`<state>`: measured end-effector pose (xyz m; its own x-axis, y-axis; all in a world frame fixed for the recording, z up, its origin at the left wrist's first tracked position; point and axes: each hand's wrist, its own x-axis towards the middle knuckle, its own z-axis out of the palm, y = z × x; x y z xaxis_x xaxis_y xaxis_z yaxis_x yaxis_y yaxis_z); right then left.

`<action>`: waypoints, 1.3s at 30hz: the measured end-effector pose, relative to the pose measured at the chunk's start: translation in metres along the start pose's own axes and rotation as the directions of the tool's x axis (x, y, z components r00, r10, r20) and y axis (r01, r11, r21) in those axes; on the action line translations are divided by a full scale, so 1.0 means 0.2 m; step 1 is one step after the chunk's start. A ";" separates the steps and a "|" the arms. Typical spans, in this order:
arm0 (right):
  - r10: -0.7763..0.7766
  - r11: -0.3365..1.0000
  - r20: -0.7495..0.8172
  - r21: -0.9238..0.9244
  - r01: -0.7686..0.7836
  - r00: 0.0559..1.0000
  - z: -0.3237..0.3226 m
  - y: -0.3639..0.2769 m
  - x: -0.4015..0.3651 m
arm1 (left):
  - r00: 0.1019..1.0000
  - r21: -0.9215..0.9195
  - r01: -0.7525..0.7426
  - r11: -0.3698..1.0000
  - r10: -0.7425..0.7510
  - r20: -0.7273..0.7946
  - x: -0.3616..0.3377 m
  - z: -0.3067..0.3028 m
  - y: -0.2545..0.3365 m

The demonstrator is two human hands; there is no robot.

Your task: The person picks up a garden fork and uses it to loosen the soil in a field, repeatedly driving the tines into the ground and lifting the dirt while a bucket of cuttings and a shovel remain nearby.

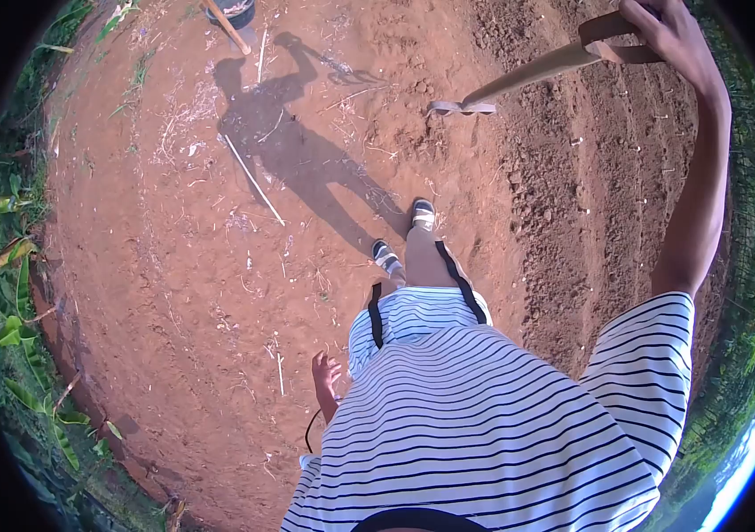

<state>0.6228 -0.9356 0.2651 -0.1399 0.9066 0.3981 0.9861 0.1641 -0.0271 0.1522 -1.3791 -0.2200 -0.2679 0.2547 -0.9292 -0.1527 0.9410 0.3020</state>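
At the upper right, my right hand (657,31) is wrapped round the grip of a D-handled digging tool (533,75). The tool's thick shaft slants down to the left. Its grey metal head, with a wide shoulder, meets the reddish soil ahead of my feet; any part below the surface is hidden. My left hand (326,372) hangs beside my hip with its fingers loosely apart and holds nothing. A thin dark cord (309,430) curves near that wrist.
Loosened, furrowed soil (608,204) runs along the right, dotted with small pale bits. A dark bucket (240,12) and a wooden handle (228,28) lie at the top. Pale sticks (253,180) are scattered on the ground. Green plants (27,337) edge both sides.
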 end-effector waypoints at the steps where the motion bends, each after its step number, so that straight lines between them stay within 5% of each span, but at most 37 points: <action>1: -0.029 1.000 -0.004 -0.012 0.029 1.000 -0.02 0.01 -0.01 | 0.999 -0.010 0.029 1.000 -0.029 -0.020 -0.01 -0.05 -0.01; 3: 0.065 0.996 0.277 0.033 -0.077 0.959 -0.06 0.11 0.04 | 0.996 -0.006 0.073 0.997 -0.073 -0.048 -0.01 -0.17 -0.02; 7: 0.020 0.968 0.235 0.237 -0.077 0.972 0.31 0.14 -0.10 | 0.992 0.071 0.098 0.993 -0.091 -0.092 -0.10 -0.29 -0.04; 8: -0.075 0.994 0.114 0.087 0.066 0.991 0.62 0.36 -0.16 | 0.991 0.100 0.088 0.991 -0.076 -0.114 -0.14 -0.32 -0.04; 10: 0.139 0.984 0.583 -0.169 -0.048 0.800 1.17 0.26 -0.33 | 0.988 0.163 0.077 0.984 -0.052 -0.148 -0.13 -0.39 -0.10; 11: 0.174 0.984 0.760 -0.149 -0.093 0.626 1.53 0.21 -0.45 | 0.987 0.164 0.079 0.983 -0.054 -0.153 -0.13 -0.39 -0.12; 12: 0.134 0.988 0.794 -0.057 -0.146 0.593 2.00 0.19 -0.75 | 0.989 0.189 0.065 0.980 -0.037 -0.147 -0.15 -0.41 -0.11; 13: 0.108 0.987 0.798 -0.156 0.030 0.593 2.03 0.06 -0.84 | 0.990 0.209 0.045 0.977 -0.016 -0.139 -0.18 -0.41 -0.11; 15: 0.143 0.990 0.786 -0.100 -0.104 0.602 2.01 0.02 -0.87 | 0.986 0.240 0.087 0.967 -0.050 -0.157 -0.24 -0.39 -0.13; 17: 0.124 0.992 0.722 -0.095 -0.079 0.681 1.98 0.02 -0.94 | 0.979 0.048 0.024 0.999 -0.014 -0.201 -0.20 -0.39 -0.08; 19: 0.092 0.994 0.644 -0.101 -0.035 0.759 1.97 0.04 -0.92 | 0.982 0.121 0.034 0.992 -0.011 -0.190 -0.17 -0.34 -0.07; 21: 0.173 0.974 0.635 0.002 -0.225 0.753 1.97 0.02 -0.95 | 0.990 0.243 0.006 0.970 0.029 -0.140 -0.14 -0.31 -0.05; 25: 0.147 0.989 0.599 -0.082 -0.122 0.787 1.97 -0.04 -1.22 | 0.999 0.278 -0.015 0.960 0.025 -0.032 -0.08 -0.24 0.03; 29: 0.206 0.956 0.810 -0.046 -0.290 0.550 1.75 -0.16 -1.46 | 0.997 0.249 -0.074 0.966 0.070 0.024 -0.04 -0.13 0.17; 35: 0.139 0.950 0.874 0.016 -0.313 0.466 1.68 -0.17 -1.45 | 0.991 0.337 -0.115 0.934 0.087 0.097 0.07 0.03 0.36; 36: 0.126 0.965 0.819 0.030 -0.262 0.560 1.71 -0.16 -1.49 | 0.990 0.371 -0.117 0.921 0.080 0.115 0.09 0.08 0.43; 39: 0.137 0.950 0.850 0.032 -0.310 0.509 1.70 -0.15 -1.47 | 0.990 0.403 -0.125 0.907 0.086 0.112 0.14 0.15 0.58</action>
<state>0.6029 -1.0750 -0.1634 -0.0126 0.8141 -0.5806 0.9774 -0.1125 -0.1789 0.1560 -1.2555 -0.2174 -0.1714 0.3584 -0.9177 0.2779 0.9112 0.3040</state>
